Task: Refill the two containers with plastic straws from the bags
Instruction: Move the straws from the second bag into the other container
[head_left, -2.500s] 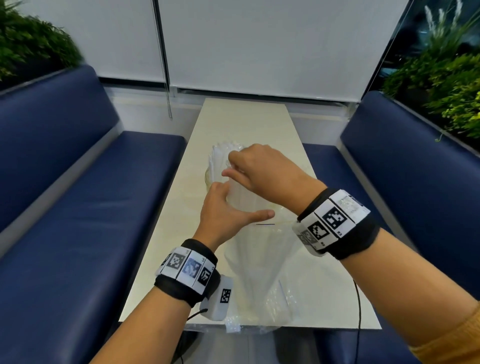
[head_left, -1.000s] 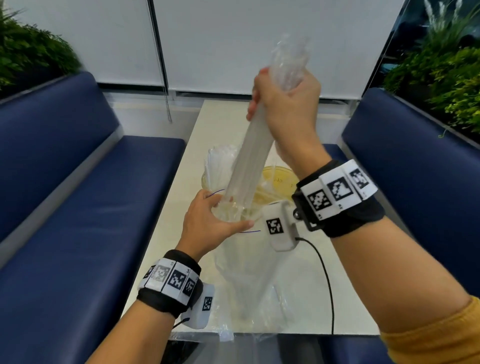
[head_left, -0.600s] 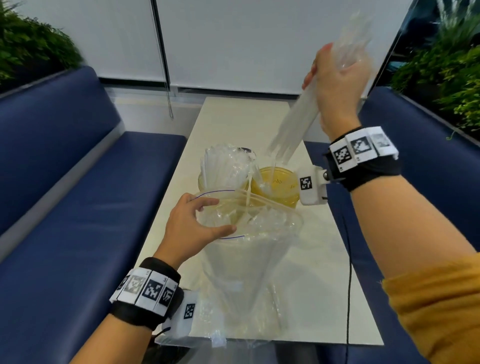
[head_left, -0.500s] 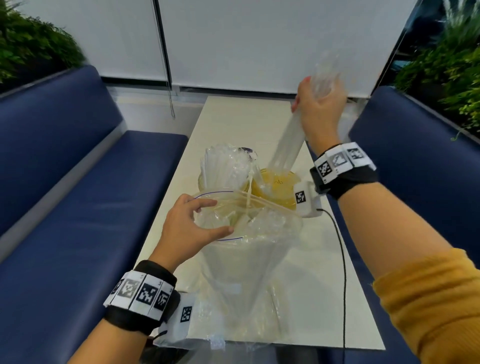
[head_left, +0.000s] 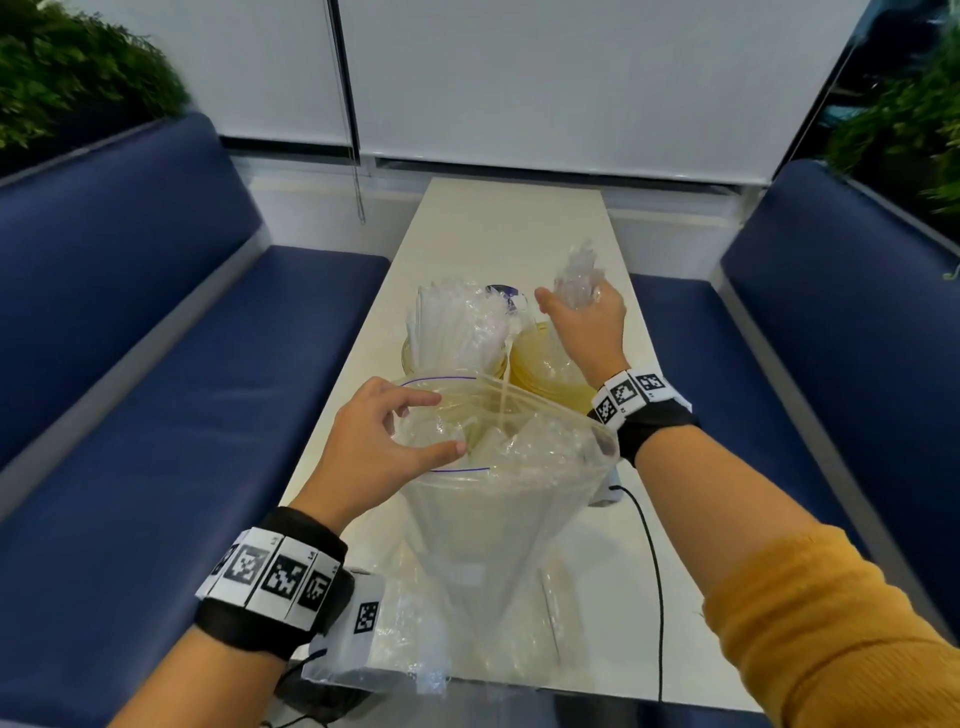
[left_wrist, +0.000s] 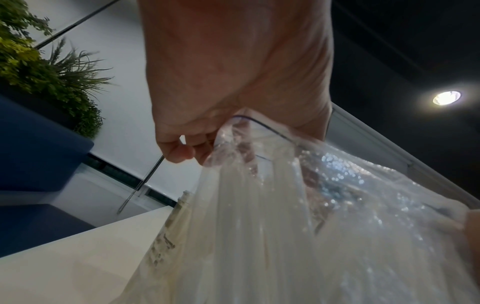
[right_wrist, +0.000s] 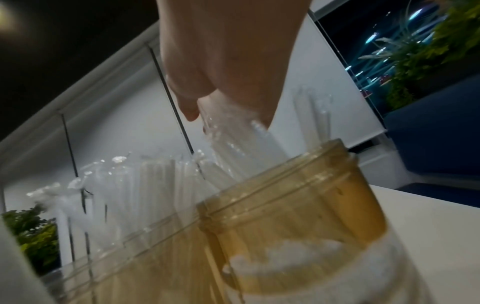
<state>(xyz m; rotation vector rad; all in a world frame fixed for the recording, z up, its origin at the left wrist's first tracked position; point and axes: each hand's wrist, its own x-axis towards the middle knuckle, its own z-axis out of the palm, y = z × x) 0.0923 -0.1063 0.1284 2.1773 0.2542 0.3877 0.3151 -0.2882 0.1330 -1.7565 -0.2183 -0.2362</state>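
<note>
We see two amber-tinted clear containers (head_left: 540, 364) on our cream-white table (head_left: 498, 234), the left one full of milky white straws (head_left: 452, 322). The near bag (head_left: 498, 519) is clear with a thin purple line at its rim. Deep navy benches (head_left: 156, 364) flank us. Our wristbands (head_left: 275, 577) are black with black-and-white square-patterned tags; our right sleeve (head_left: 831, 634) is mustard yellow.

The head camera looks forward and down along the table (head_left: 511, 218) from above both wrists. The left wrist camera sits low, close under the left hand (left_wrist: 233, 67), facing up past the zip bag (left_wrist: 298, 216). The right wrist camera – equally near – looks up at the right hand (right_wrist: 228, 51) over the amber jar (right_wrist: 298, 205); all three share the tabletop.
</note>
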